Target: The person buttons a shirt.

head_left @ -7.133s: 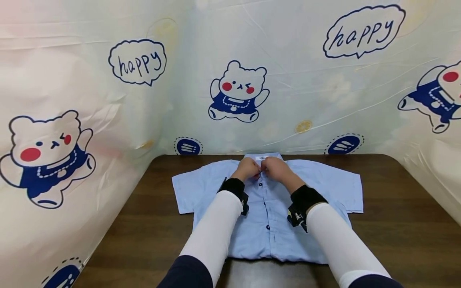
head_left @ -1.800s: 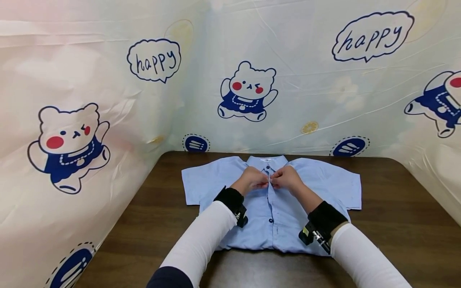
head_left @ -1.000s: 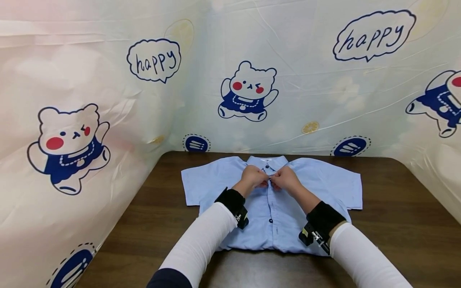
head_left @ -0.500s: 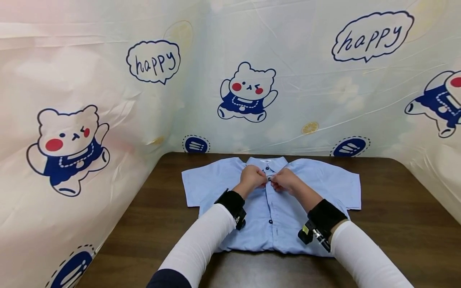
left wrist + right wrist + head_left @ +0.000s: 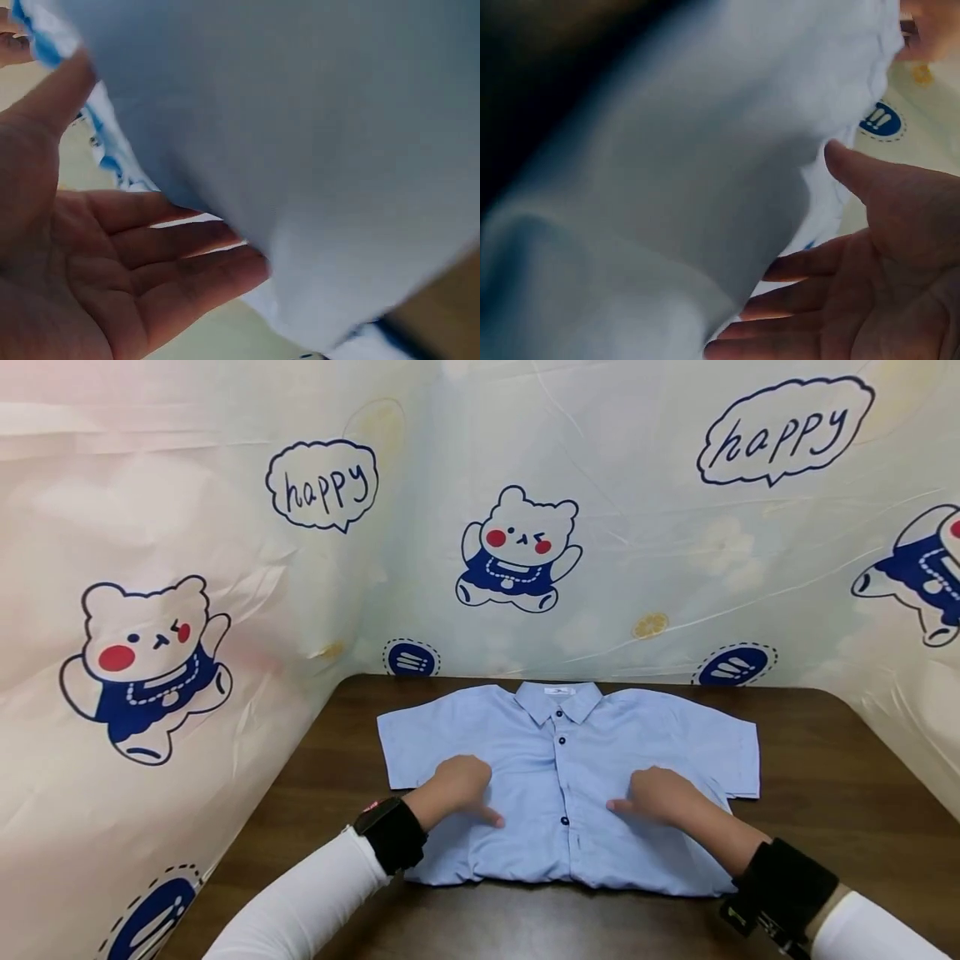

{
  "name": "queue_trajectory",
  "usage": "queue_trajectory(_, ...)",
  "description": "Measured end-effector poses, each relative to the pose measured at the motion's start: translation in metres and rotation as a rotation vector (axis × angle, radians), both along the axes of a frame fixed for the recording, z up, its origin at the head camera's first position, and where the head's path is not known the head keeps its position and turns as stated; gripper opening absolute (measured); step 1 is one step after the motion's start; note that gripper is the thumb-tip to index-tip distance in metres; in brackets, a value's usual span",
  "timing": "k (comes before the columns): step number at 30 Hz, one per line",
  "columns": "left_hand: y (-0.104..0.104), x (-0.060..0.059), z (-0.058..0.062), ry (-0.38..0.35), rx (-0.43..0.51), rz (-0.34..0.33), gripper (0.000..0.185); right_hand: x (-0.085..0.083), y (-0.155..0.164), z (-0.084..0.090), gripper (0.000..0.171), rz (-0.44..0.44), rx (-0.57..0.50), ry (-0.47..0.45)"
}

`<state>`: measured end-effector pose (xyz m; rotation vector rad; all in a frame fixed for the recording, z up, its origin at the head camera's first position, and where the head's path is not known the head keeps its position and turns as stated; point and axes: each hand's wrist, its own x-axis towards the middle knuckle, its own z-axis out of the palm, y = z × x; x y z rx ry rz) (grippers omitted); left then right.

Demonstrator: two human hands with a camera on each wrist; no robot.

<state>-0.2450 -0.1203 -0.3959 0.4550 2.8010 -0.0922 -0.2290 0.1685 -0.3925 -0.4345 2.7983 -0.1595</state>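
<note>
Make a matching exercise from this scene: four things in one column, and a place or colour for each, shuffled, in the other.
Things:
1. shirt
2. left hand
3. right hand
4. table

Descriptions:
A. dark brown wood
B. flat on the shirt, on the picture's right
C. light blue, spread out
D. flat on the shirt, on the picture's left

Pairs: 1-C, 2-D, 3-B, 4-A

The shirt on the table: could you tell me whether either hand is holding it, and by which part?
Nothing is held. The left hand and right hand rest flat on the shirt front, fingers straight, one each side of the button placket.
</note>
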Motion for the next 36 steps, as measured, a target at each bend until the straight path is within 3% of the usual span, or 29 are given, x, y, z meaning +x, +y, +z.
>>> queue_trajectory(5, -0.01, 0.003, -0.012, -0.008, -0.015, -0.01, 0.071, -0.004, -0.001, -0.005, 0.068, 0.003, 0.054, -0.025)
queue_trajectory(16, -0.016, -0.02, -0.011, -0.061, 0.003, 0.054, 0.093, -0.028, -0.005, -0.014, 0.08, -0.049, 0.056, -0.013)
queue_trajectory(21, -0.015, -0.022, -0.012, -0.08, -0.002, 0.074, 0.095, -0.035, -0.008, -0.005, 0.06, -0.012, 0.051, -0.017)
queue_trajectory(24, -0.015, -0.021, -0.012, -0.088, -0.001, 0.083, 0.095, -0.037, -0.02, 0.004, 0.043, -0.02, -0.022, 0.056)
queue_trajectory(27, -0.012, -0.02, -0.012, -0.081, -0.012, 0.093, 0.09, -0.037, -0.041, 0.009, 0.035, -0.031, -0.135, 0.139)
queue_trajectory(31, 0.003, -0.022, -0.005, -0.049, -0.081, 0.118, 0.078, -0.032, -0.068, 0.007, 0.039, -0.024, -0.19, 0.142)
queue_trajectory(34, 0.021, -0.024, 0.002, -0.007, -0.108, 0.119, 0.056, -0.03, -0.081, 0.003, 0.039, -0.033, -0.17, 0.127)
queue_trajectory(36, 0.034, -0.024, 0.007, 0.03, -0.07, 0.102, 0.035, -0.031, -0.084, 0.001, 0.035, -0.039, -0.161, 0.133)
